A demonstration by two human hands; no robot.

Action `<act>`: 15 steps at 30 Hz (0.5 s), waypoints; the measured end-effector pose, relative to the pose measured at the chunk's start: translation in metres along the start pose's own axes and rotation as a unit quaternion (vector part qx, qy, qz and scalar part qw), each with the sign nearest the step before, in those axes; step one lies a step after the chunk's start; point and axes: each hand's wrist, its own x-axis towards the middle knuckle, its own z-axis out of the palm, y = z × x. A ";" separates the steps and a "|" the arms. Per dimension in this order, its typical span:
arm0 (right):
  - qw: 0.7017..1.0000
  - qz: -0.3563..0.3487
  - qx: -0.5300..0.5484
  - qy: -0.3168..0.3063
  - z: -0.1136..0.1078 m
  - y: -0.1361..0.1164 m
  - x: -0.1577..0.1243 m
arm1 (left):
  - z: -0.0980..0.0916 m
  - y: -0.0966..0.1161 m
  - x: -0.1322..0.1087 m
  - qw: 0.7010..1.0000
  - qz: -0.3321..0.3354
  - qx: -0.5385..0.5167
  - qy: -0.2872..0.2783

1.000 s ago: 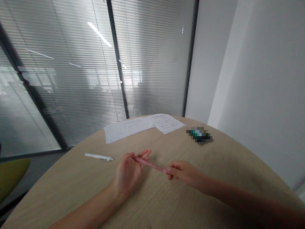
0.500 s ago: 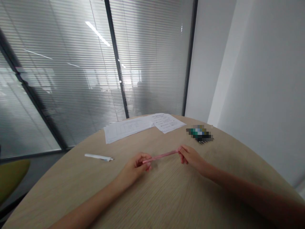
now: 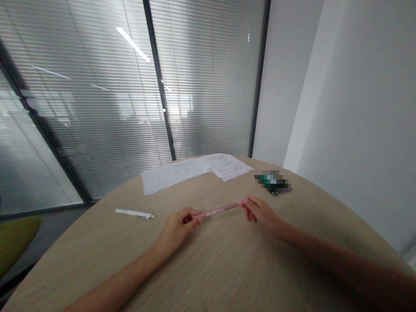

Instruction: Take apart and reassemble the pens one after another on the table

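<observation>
The left hand (image 3: 178, 226) and the right hand (image 3: 264, 215) each have a firm grip on one end of a pink pen (image 3: 221, 209). Both grips are shut, with the fingers and thumb pinched around the pen. The hands cover both ends, so I can't see the tips or tell which end is the writing end. The pen lies sideways in front of the person, going from left to right, and its right end tips a little farther away.

The hands and pen are close over the round wooden counter (image 3: 227, 264), but I can't tell if they touch it. A white pen (image 3: 134, 213) lies on the counter to the left of the left hand, well apart from it. Farther ahead are some sheets of paper (image 3: 195, 172), one lying over another. The small print is too tiny to read. To their right is a packet (image 3: 273, 182), too blurry to make out. A yellow-green chair (image 3: 16, 234) is cut off at the left edge, and a glass wall with blinds (image 3: 97, 108) stands behind.
</observation>
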 end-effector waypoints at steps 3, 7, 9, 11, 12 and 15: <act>0.999 -0.011 -0.031 -0.004 -0.002 0.003 0.000 | -0.001 0.001 0.001 0.999 -0.011 0.027 -0.027; 0.998 -0.025 -0.065 0.005 -0.002 0.004 -0.001 | -0.002 0.001 0.002 0.998 -0.027 0.017 -0.053; 0.997 -0.030 -0.075 0.013 0.000 0.004 -0.003 | -0.002 0.000 0.003 0.997 -0.036 0.003 -0.066; 0.996 -0.036 -0.078 0.022 0.001 0.003 -0.004 | -0.001 -0.001 0.003 0.996 -0.041 -0.008 -0.078; 0.996 -0.038 -0.079 0.027 0.002 0.002 -0.005 | -0.001 -0.002 0.004 0.996 -0.041 -0.012 -0.082; 0.995 -0.033 -0.084 0.035 0.004 0.000 -0.007 | -0.001 -0.003 0.004 0.995 -0.035 -0.018 -0.089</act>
